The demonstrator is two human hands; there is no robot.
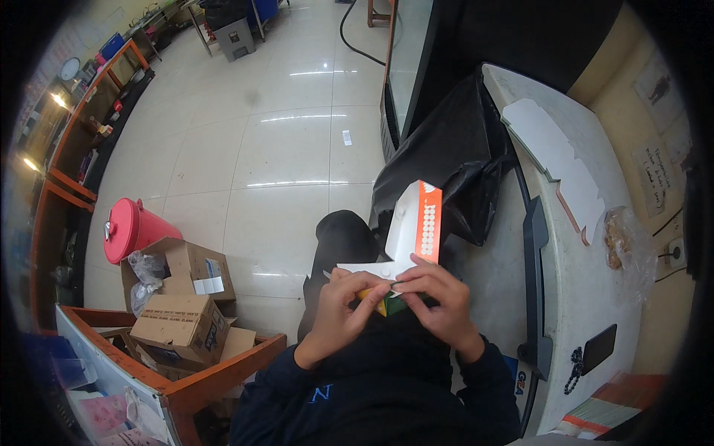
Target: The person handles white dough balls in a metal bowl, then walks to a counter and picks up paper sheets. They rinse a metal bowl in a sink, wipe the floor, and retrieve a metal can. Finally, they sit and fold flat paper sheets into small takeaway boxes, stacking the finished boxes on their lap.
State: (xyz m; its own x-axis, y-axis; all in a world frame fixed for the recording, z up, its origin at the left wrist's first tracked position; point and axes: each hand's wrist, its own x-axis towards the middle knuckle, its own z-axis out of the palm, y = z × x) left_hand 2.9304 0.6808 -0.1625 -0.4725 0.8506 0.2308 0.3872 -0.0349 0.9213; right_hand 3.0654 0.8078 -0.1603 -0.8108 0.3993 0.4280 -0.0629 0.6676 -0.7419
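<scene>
1. I see a flat, unfolded white-and-orange cardboard carton blank [413, 227] with rows of pale dots on its orange panel, held above my lap.
2. My left hand [343, 303] and right hand [439, 297] both pinch its lower flap, fingers closed on it.
3. An open brown cardboard box [195, 269] holds crumpled clear plastic.
4. The blank's long axis rises upward, away from me.

Both hands meet low in centre, left hand [338, 308] beside right hand [439, 297], folding carton [415, 227] held between and rising above them. Bag [454, 160] behind carton; counter [573, 282] to the right, phone [599, 348] on it. Cardboard boxes [182, 297] and lidded bucket [130, 227] on floor, left.
</scene>
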